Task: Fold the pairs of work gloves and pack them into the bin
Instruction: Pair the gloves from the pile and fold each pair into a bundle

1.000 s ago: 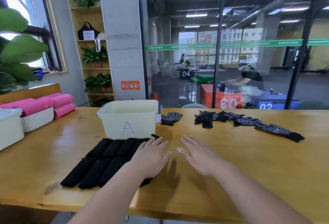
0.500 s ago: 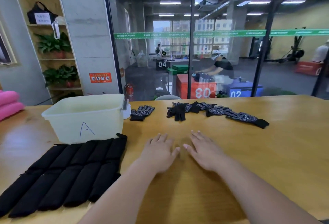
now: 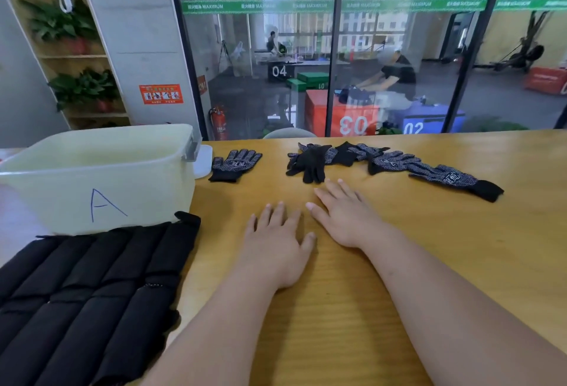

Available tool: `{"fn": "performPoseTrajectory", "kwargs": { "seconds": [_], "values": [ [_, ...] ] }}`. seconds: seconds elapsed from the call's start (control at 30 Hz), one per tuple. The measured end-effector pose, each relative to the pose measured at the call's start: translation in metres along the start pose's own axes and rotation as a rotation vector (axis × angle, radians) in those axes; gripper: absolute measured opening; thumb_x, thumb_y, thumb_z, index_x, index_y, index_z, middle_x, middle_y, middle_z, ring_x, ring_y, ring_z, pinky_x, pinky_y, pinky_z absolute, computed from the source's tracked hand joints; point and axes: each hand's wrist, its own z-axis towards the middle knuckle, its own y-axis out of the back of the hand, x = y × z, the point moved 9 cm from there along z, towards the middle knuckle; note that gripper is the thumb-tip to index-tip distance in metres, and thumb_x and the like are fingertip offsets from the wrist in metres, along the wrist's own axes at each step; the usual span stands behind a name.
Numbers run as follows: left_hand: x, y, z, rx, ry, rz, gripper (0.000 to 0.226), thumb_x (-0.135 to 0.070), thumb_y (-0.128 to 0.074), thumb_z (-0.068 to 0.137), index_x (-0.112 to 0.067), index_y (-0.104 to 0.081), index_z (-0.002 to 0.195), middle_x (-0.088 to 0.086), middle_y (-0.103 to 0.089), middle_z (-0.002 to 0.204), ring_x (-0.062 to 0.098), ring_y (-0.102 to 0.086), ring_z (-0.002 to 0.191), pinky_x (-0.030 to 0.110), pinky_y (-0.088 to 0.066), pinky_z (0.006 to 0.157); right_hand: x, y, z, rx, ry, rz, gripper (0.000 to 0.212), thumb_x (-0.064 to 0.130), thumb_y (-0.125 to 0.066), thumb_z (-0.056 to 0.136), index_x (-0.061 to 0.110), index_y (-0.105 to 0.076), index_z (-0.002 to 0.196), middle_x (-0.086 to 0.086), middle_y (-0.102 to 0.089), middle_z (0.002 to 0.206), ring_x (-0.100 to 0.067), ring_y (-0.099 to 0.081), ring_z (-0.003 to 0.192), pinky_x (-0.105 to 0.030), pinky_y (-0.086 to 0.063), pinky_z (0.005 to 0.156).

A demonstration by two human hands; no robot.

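Hands lie flat, fingers straight, on the surface mid-frame: left hand, right hand, gripping nothing; gloves above them, bin at left.

Bin left of gloves on table.

The right hand has slid forward, its fingers now just short of the black glove.
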Motion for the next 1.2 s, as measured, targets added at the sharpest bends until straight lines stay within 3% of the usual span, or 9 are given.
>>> {"fn": "performPoseTrajectory", "kwargs": {
  "seconds": [0.23,0.47,0.67,0.83,0.97,1.07,1.13,1.2],
  "values": [
    [0.001,-0.002,0.003,0.027,0.004,-0.003,0.071,-0.066,-0.018,0.107,-0.036,-0.005,0.169,-0.003,0.009,0.177,0.02,0.014,0.163,0.051,0.003,0.132,-0.008,-0.006,0.047,0.034,-0.023,0.005,0.076,0.071,-0.011,0.105,0.03,-0.02,0.168,0.007,-0.003,0.177,-0.02,0.005,0.163,-0.051,-0.005,0.131],
    [0.003,-0.003,0.005,0.027,0.012,-0.01,0.07,-0.067,-0.02,0.106,-0.036,-0.008,0.169,-0.003,0.007,0.178,0.02,0.012,0.163,0.051,0.001,0.131,0.007,0.005,0.034,-0.072,0.056,-0.031,0.067,0.057,-0.02,0.111,0.02,-0.037,0.163,0.003,-0.031,0.171,-0.019,-0.02,0.16,-0.046,-0.019,0.129],
    [0.006,0.006,0.002,-0.054,0.022,-0.109,0.069,-0.062,-0.035,0.106,-0.033,-0.019,0.167,-0.002,-0.008,0.177,0.019,-0.002,0.164,0.048,-0.004,0.132,0.021,0.018,-0.007,-0.119,0.148,-0.074,0.05,0.045,-0.043,0.108,0.024,-0.056,0.151,0.007,-0.05,0.158,-0.019,-0.045,0.144,-0.039,-0.037,0.12],
    [0.011,0.023,-0.008,-0.168,0.017,-0.31,0.068,-0.04,-0.052,0.105,-0.031,-0.024,0.167,-0.006,-0.02,0.174,0.018,-0.02,0.16,0.044,-0.018,0.131,0.032,0.036,-0.052,-0.153,0.246,0.111,0.033,0.036,-0.054,0.1,0.036,-0.075,0.125,0.022,-0.068,0.128,-0.006,-0.061,0.12,-0.03,-0.05,0.103],
    [0.018,0.036,-0.016,-0.265,0.025,-0.389,0.066,-0.025,-0.056,0.101,-0.03,-0.034,0.163,-0.009,-0.033,0.167,0.015,-0.034,0.152,0.04,-0.031,0.126,0.026,0.049,-0.076,-0.153,0.273,0.54,0.033,0.012,-0.064,0.094,0.038,-0.082,0.104,0.027,-0.072,0.116,0.005,-0.063,0.114,-0.019,-0.045,0.104],
    [0.016,0.037,-0.019,-0.241,-0.013,-0.372,0.063,-0.023,-0.053,0.103,-0.032,-0.034,0.163,-0.012,-0.034,0.168,0.013,-0.029,0.154,0.04,-0.028,0.127,0.001,0.05,-0.063,-0.284,0.142,0.467,0.04,0.019,-0.061,0.101,0.042,-0.07,0.132,0.021,-0.063,0.141,-0.001,-0.052,0.134,-0.026,-0.038,0.117],
    [0.011,0.03,-0.019,-0.171,-0.051,-0.32,0.063,-0.028,-0.048,0.106,-0.037,-0.027,0.165,-0.014,-0.024,0.172,0.014,-0.018,0.159,0.043,-0.02,0.13,-0.008,0.037,-0.049,-0.22,0.068,0.328,0.048,0.029,-0.054,0.107,0.039,-0.049,0.154,0.016,-0.046,0.16,-0.01,-0.036,0.151,-0.031,-0.027,0.126],
    [0.006,0.022,-0.018,-0.113,-0.085,-0.275,0.062,-0.034,-0.042,0.108,-0.041,-0.022,0.166,-0.016,-0.014,0.175,0.014,-0.009,0.161,0.044,-0.013,0.132,-0.009,0.024,-0.034,-0.14,0.055,0.254,0.053,0.04,-0.043,0.111,0.04,-0.031,0.163,0.013,-0.032,0.169,-0.015,-0.02,0.159,-0.039,-0.018,0.131]
  ]
}}
